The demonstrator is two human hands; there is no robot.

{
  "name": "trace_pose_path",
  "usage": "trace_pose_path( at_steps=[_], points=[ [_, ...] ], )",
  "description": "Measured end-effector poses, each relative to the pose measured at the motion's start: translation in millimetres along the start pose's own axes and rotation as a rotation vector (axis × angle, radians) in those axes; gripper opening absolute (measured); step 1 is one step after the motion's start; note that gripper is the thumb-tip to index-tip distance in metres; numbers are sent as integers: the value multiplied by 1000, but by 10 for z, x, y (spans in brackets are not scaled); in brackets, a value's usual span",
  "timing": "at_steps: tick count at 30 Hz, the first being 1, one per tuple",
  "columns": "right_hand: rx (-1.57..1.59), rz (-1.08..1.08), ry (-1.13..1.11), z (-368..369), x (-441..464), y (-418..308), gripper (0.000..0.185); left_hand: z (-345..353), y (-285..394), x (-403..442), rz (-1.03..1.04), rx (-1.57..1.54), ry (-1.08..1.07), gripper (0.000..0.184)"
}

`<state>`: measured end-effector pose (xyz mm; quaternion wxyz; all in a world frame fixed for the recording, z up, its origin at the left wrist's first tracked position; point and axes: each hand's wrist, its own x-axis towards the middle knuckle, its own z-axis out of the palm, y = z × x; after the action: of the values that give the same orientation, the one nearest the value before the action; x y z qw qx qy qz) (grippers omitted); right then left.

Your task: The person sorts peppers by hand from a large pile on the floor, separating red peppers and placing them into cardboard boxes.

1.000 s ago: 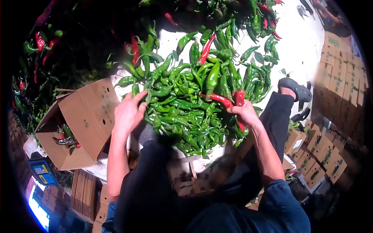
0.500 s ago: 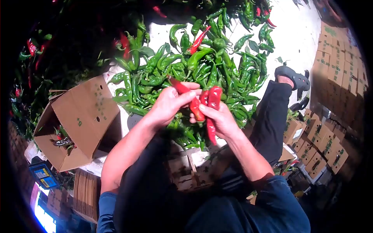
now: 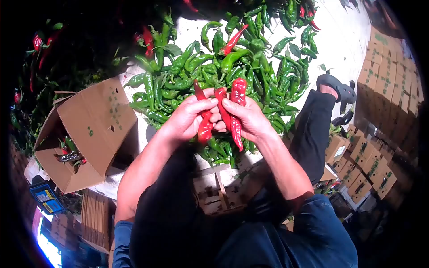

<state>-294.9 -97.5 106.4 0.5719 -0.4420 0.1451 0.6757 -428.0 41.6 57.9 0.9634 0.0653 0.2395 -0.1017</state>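
My left hand (image 3: 188,117) is closed around one long red chili pepper (image 3: 204,129), its tip pointing up past the thumb. Close beside it, my right hand (image 3: 251,119) grips two more red peppers (image 3: 238,91), pressed together under the thumb. The fingers of both hands nearly meet in the middle. Beneath and beyond them spreads a pile of green peppers (image 3: 192,67) on a white surface (image 3: 344,33). A single red pepper (image 3: 234,40) lies on top of that pile, farther off.
An open cardboard box (image 3: 96,127) with a few peppers inside lies tilted at the left. Flattened cardboard (image 3: 94,219) and a blue-labelled device (image 3: 47,199) are below it. Stacked cartons (image 3: 389,67) line the right. A leg ending in a dark clog (image 3: 337,87) stretches along the right side.
The red pepper in my left hand has come away from the right-hand ones and now hangs more upright. The right hand's two peppers have shifted slightly up and left.
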Motion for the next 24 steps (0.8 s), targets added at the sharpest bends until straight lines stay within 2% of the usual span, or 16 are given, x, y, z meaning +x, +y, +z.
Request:
trace_pose_path(
  at_steps=[2,5,6,7,9,11,12,13,14,15,16,17,18,19,20,24],
  points=[
    [32,10,-30,25,25,19,31,58,58,-32,39,-15,62,41],
    [-537,-351,153,175,223,173,35,204,81,-148,32,45,32,52],
    [-803,-484,366,324,234,259,36,217,-12,-128,171,101,53,63],
    [-1023,-590,328,274,332,325,46,-112,-146,-51,330,348,-9,64],
    [-1237,-709,220,499,244,389,55,-150,-196,-84,371,320,245,61],
    [-1458,-790,52,636,87,368,66,-60,-26,-166,318,-13,336,43],
    [-1490,-772,-33,586,156,285,65,-164,-7,-197,338,-62,339,40],
    [-1344,-593,-120,549,143,42,47,-289,-9,-236,359,-113,347,37],
    [-1342,-541,22,488,176,-243,26,-443,-38,-249,390,-93,349,34],
    [-1405,-521,347,414,357,-487,19,-329,17,-324,374,-147,360,34],
    [-1533,-737,510,169,625,-722,20,-380,27,-337,399,-190,327,34],
    [-1456,-722,707,176,779,-965,25,-431,68,-334,426,-228,292,34],
    [-1602,-572,890,-90,1126,-1170,34,-399,117,-332,464,-188,346,33],
    [-1621,-423,919,-261,1364,-1288,43,-364,159,-334,482,-149,361,29],
    [-1647,-155,865,-298,1511,-1363,46,-363,191,-325,498,-145,374,29],
    [-1617,-148,1022,-347,1772,-1033,41,-369,271,-302,544,-134,427,23]
  ],
)
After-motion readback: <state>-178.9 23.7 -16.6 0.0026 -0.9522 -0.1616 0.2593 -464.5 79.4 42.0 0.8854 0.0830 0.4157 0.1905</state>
